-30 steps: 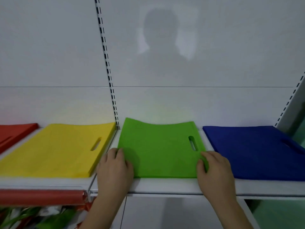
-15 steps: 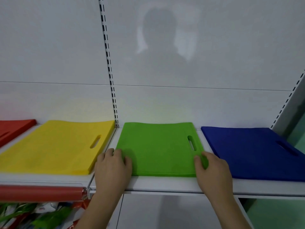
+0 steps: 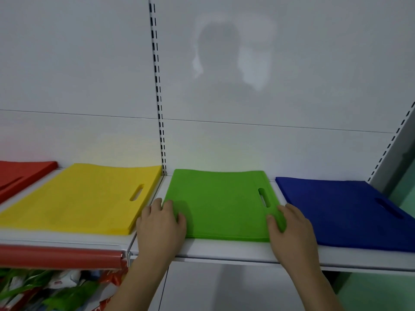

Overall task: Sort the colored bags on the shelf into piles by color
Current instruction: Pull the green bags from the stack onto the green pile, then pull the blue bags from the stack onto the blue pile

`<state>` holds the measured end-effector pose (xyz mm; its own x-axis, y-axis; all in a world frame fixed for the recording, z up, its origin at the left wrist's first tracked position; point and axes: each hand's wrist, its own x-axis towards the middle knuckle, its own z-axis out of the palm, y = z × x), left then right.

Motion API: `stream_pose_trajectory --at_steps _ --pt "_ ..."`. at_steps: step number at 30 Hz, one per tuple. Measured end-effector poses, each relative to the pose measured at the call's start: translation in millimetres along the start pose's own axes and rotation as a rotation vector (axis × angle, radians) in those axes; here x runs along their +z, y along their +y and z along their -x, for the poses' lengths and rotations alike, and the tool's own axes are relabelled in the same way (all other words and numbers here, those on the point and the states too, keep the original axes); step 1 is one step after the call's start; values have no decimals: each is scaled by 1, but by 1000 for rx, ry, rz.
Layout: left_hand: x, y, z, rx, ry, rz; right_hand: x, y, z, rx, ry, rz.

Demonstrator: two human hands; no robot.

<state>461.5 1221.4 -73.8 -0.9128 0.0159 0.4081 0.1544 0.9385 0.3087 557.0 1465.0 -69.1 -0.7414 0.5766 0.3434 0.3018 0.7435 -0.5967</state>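
Four flat piles of bags lie side by side on the white shelf point(image 3: 224, 252): red point(image 3: 20, 173) at far left, then yellow point(image 3: 85, 196), green point(image 3: 220, 203) and blue point(image 3: 345, 209). My left hand point(image 3: 159, 227) rests on the green pile's front left corner, thumb on top and fingers along the left edge. On the front right corner my right hand point(image 3: 289, 230) lies the same way, thumb on the green fabric just below the handle slot. Both hands press the pile with relaxed fingers.
A slotted upright point(image 3: 158, 97) runs down the white back panel between the yellow and green piles. A red rail point(image 3: 58, 257) fronts the left shelf section. Below it, at bottom left, lies a heap of mixed plastic packaging point(image 3: 49, 290).
The green pile's far edge, bowed up a second ago, now lies flat. Both hands stay on its front corners, hardly shifted.
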Motion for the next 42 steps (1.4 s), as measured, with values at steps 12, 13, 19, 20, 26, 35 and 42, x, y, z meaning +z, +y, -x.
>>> stream_pose_trajectory --at_steps 12,13,19,20,26,35,42 --pt "-47 -21 15 121 240 160 -13 -57 11 -305 103 -93" --pt "-52 -28 18 126 250 153 -9 -64 14 -330 103 -117" --pt "-79 -75 44 38 258 71 26 -110 39 -468 4 -235" --pt "-83 -85 49 12 254 48 33 -118 44 -480 -20 -256" --pt "-116 -149 76 -129 239 -33 62 -178 86 -592 -144 -294" --pt "-186 -270 105 -250 294 -65 93 -305 169 -737 -174 -305" --pt "-237 -378 121 -336 329 -93 134 -406 242 -848 -208 -345"
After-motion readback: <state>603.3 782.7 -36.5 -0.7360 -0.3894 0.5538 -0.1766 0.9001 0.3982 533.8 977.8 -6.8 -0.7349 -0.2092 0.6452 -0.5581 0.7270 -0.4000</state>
